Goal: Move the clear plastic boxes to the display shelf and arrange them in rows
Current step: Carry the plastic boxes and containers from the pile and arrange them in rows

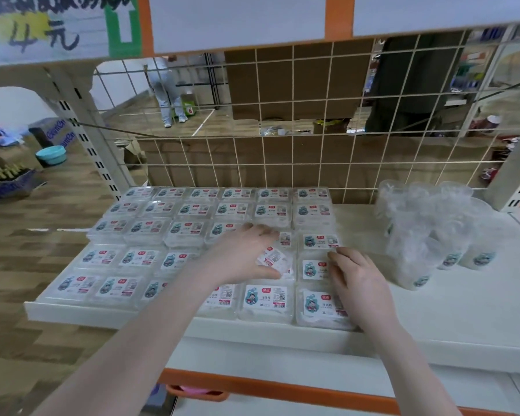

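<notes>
Clear plastic boxes [264, 300]: labelled, laid flat in rows on the white display shelf [451, 322], filling the middle and lower left of the frame, back to the wire grid panel [282, 157]. Six columns across; the back rows look stacked, though the depth of each stack is hard to read through clear plastic.

Left hand [246, 253], centre frame: fingers spread and slightly bent over one tilted box [275, 261] that sits skewed in the fifth column, thumb at its near edge. It holds or presses this box; which, I cannot tell for certain.

Right hand [357, 280], right of centre: fingers loosely extended, resting along the right edge of the sixth column. Grasps nothing that I can see.

Step in hand (judgement): seating the skewed box into its slot.
- Turn it until its label lies square with its neighbours, then lower it flat.
- Use the right hand as a fence so the outer column does not slide toward the bare shelf.
- Press lightly; thin clear lids likely flex.
- Check that the front row stays back from the shelf lip.

Hard to make out:
- The slot beneath the left palm is covered; unclear whether a box already lies under the tilted one.
- Label print is too small to read.
- Clear plastic cups [427, 235] at right merge into one another; count uncertain.
- Source of further boxes is not in frame.
</notes>
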The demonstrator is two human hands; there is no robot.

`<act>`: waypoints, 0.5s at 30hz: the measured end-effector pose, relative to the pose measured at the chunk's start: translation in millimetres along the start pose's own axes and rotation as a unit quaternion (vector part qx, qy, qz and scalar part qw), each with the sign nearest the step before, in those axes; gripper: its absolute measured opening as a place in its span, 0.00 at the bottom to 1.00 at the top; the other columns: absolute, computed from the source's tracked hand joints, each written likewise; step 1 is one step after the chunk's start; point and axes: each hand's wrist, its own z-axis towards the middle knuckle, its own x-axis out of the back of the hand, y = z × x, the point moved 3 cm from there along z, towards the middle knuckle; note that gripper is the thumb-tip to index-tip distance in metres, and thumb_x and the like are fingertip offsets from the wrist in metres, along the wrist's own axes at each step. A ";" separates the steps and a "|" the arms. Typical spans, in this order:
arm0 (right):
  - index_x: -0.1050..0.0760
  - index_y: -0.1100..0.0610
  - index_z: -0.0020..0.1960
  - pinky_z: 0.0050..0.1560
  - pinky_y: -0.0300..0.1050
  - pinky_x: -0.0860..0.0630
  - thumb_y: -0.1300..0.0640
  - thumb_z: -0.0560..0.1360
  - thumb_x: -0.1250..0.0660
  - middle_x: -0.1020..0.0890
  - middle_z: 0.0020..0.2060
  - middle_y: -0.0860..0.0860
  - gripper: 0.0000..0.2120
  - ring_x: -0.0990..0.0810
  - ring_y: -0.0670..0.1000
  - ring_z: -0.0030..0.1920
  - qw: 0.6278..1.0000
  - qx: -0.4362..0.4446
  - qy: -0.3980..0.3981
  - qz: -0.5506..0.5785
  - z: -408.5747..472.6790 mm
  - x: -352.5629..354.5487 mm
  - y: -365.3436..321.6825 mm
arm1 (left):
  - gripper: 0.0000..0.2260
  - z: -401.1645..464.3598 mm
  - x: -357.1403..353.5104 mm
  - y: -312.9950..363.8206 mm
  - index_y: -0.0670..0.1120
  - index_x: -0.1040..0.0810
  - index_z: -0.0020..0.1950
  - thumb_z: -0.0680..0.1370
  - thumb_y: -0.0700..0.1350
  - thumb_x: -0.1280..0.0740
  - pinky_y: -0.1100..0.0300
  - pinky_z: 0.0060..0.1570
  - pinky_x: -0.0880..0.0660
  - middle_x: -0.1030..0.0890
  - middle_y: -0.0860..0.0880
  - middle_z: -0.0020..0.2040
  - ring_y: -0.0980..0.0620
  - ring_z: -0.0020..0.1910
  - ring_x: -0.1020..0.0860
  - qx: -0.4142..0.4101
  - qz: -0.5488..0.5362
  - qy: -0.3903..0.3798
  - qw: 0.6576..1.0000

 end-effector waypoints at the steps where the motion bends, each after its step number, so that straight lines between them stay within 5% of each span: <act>1: 0.19 0.62 0.47 0.46 0.49 0.22 0.66 0.67 0.26 0.18 0.48 0.57 0.09 0.19 0.60 0.45 1.000 -0.002 -0.002 0.001 -0.2 -0.1 0.0 | 0.33 0.3 0.2 -1.0 0.53 0.44 0.76 0.75 0.59 0.35 0.53 0.71 0.41 0.41 0.52 0.76 0.51 0.74 0.42 -0.023 -0.010 -0.018 1.000; 4: 0.19 0.62 0.46 0.45 0.49 0.21 0.66 0.65 0.25 0.18 0.47 0.57 0.10 0.19 0.60 0.45 1.000 -0.009 -0.005 0.000 -0.4 0.6 -0.6 | 0.34 5.3 -0.5 -4.1 0.54 0.46 0.77 0.75 0.50 0.32 0.55 0.74 0.45 0.44 0.54 0.77 0.54 0.75 0.46 -0.050 -0.012 -0.070 0.996; 7: 0.19 0.61 0.46 0.44 0.48 0.21 0.65 0.66 0.26 0.18 0.48 0.56 0.09 0.19 0.59 0.44 1.000 -0.008 -0.004 -0.004 -0.7 0.5 -0.5 | 0.31 12.6 1.8 -4.0 0.53 0.40 0.75 0.75 0.45 0.32 0.54 0.69 0.36 0.36 0.52 0.74 0.52 0.71 0.37 -0.047 -0.013 -0.066 0.997; 15: 0.19 0.60 0.45 0.42 0.44 0.23 0.59 0.67 0.35 0.18 0.46 0.54 0.10 0.20 0.57 0.42 1.000 -0.002 0.004 -0.020 0.5 1.2 -2.2 | 0.21 33.8 -3.0 4.5 0.52 0.29 0.65 0.75 0.58 0.36 0.57 0.54 0.29 0.25 0.50 0.61 0.49 0.60 0.27 0.028 0.016 0.041 0.999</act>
